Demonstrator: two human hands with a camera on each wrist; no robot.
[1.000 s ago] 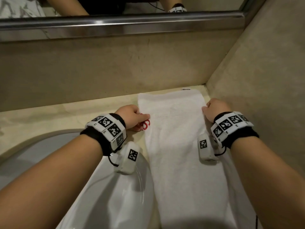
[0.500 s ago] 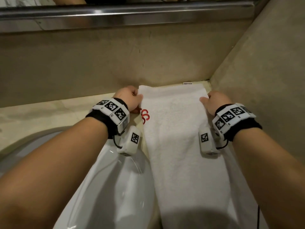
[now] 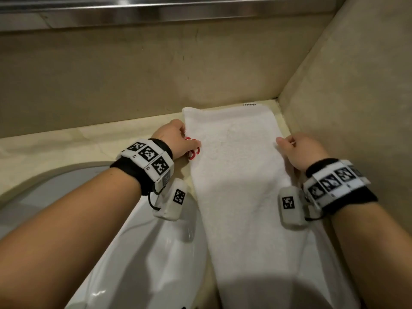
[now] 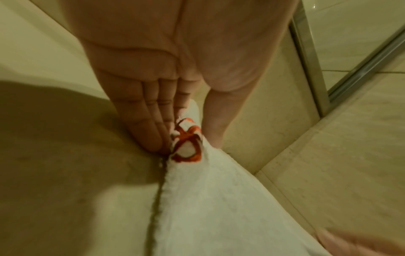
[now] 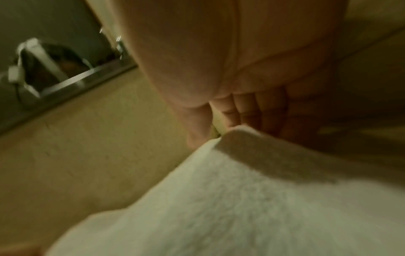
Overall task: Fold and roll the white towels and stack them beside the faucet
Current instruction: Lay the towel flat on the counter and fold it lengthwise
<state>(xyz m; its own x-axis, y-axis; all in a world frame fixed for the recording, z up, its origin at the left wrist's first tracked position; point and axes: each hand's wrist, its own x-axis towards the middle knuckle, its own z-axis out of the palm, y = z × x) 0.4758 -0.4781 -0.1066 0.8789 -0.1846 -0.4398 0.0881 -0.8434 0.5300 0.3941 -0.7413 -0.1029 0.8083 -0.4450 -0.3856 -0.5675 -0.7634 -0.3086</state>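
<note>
A white towel (image 3: 240, 175), folded into a long strip, lies on the beige counter (image 3: 66, 148) in the right corner and runs from the back wall toward me. My left hand (image 3: 191, 148) pinches its left edge at a red embroidered mark (image 3: 193, 152). In the left wrist view the mark (image 4: 186, 143) sits between thumb and straight fingers (image 4: 151, 131). My right hand (image 3: 283, 143) pinches the right edge. The blurred right wrist view shows the towel (image 5: 219, 207) edge raised between thumb and fingers (image 5: 247, 112). No faucet is in view.
A white sink basin (image 3: 156, 253) lies left of the towel, under my left forearm. The stone back wall (image 3: 156, 74) and side wall (image 3: 356, 108) close the corner round the towel's far end. A metal ledge (image 3: 156, 12) runs above.
Both hands slid along the towel's edges toward the back wall, then came back a little toward me, the right one further. The head view has tilted down.
</note>
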